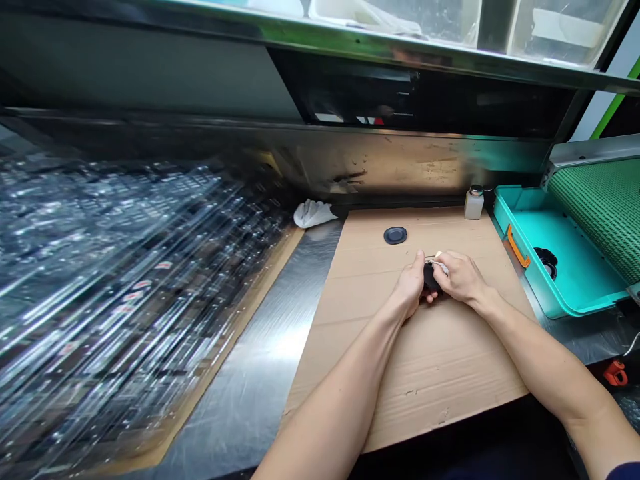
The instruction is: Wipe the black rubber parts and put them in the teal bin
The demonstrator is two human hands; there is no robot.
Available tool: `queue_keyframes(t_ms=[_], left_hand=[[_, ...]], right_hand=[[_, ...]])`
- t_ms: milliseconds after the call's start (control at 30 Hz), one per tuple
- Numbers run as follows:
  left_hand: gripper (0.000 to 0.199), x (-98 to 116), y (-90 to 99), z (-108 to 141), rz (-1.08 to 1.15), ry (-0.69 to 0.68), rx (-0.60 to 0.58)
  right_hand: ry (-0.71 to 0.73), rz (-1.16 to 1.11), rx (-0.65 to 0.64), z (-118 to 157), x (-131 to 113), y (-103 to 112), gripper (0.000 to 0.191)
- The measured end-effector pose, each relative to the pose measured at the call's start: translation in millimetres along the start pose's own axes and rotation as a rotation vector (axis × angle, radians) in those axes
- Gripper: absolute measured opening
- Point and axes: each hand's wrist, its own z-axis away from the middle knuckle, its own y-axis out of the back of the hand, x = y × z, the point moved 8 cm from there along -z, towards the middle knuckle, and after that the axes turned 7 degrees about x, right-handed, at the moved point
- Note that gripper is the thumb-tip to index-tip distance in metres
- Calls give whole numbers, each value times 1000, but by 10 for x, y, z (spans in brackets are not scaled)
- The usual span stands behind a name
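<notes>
Over the cardboard sheet (370, 313), my left hand (411, 283) is closed around a small black part (431, 279), mostly hidden by the fingers. My right hand (461, 277) pinches a small white piece (441, 263) that looks like cloth, against the upper side of that part. The two hands are close together, with the black part between them. Beyond them, a dark rounded disc (395, 235) lies flat on the cardboard. A small white bottle with a dark cap (474, 205) stands upright at the far right corner of the sheet.
A teal bin (575, 308) with an orange latch holds black round parts (547, 261). Beside it runs a green conveyor belt (605, 200). Stacked clear plastic trays (150, 287) fill the left side. A crumpled white cloth (314, 213) lies near the back. A metal shelf (360, 43) hangs overhead.
</notes>
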Motion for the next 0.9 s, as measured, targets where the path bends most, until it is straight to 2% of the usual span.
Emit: queue_keyframes(t_ms=[267, 367, 533, 600, 800, 900], left_hand=[[59, -5, -14, -6, 21, -26, -39], [60, 22, 3, 2, 138, 29, -85], [68, 116, -28, 7, 375, 103, -267], [68, 130, -51, 0, 421, 100, -305], [68, 85, -165, 38, 463, 104, -278], [68, 43, -188, 55, 423, 108, -233]], right_hand=[[-4, -27, 10, 15, -16, 30, 17], [-20, -103, 14, 9, 47, 40, 18], [-74, -283, 237, -19, 92, 272, 22], [-80, -312, 276, -8, 33, 319, 23], [-58, -213, 144, 48, -144, 125, 14], [-90, -177, 165, 54, -148, 98, 13]])
